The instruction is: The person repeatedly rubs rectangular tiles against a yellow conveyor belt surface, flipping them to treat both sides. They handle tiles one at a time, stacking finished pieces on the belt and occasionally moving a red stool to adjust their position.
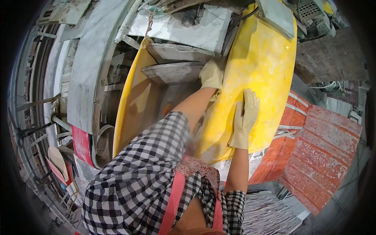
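My left hand [212, 74], in a cream rubber glove, reaches far down between two yellow sides. It is close to the end of a grey slab-like board [174, 73] and the inner edge of the yellow sheet. Its fingers are bent away from view, and what they hold, if anything, is hidden. My right hand [246, 117], gloved the same way, lies flat with fingers stretched on the broad yellow sheet [260, 66], which is wet and smeared with white. A thinner yellow panel [126, 105] stands to the left, with a dark hollow between the two.
A marble-patterned slab [88, 66] stands at the left beside stacked pieces. A pale slab [277, 17] rests on the yellow sheet's far end. Reddish, dusty sheeting [319, 152] spreads at the right, above a pile of thin strips [270, 213]. A white-topped surface [182, 29] lies beyond.
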Tool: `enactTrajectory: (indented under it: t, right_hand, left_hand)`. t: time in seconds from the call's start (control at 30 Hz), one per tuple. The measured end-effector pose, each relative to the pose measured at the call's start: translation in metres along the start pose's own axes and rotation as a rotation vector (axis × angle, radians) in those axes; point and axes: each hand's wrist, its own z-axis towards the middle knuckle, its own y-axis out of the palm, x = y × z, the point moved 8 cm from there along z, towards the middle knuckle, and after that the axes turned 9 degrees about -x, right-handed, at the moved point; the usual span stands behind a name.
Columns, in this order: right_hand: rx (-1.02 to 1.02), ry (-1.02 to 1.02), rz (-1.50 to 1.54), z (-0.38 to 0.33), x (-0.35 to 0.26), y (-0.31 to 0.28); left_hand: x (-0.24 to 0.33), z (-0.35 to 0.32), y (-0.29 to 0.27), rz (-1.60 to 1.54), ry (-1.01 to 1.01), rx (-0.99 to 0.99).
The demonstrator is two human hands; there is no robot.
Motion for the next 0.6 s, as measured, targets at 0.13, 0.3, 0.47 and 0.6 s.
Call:
enactTrajectory:
  t: [0.13, 0.3, 0.47, 0.6]
  right_hand:
    - [0.003, -0.045, 0.006, 0.000, -0.004, -0.005]
    - [-0.051, 0.068, 0.029, 0.000, -0.004, -0.008]
    - [0.003, 0.031, 0.040, 0.000, -0.012, -0.014]
    - [-0.052, 0.066, 0.052, 0.003, -0.006, -0.011]
  left_hand:
    - [-0.022, -0.033, -0.016, 0.001, 0.233, -0.072]
    - [-0.073, -0.013, 0.034, -0.022, 0.113, -0.386]
    - [-0.094, 0.014, 0.098, -0.191, -0.037, -0.351]
    - [-0.095, 0.040, 0.110, -0.237, -0.089, -0.394]
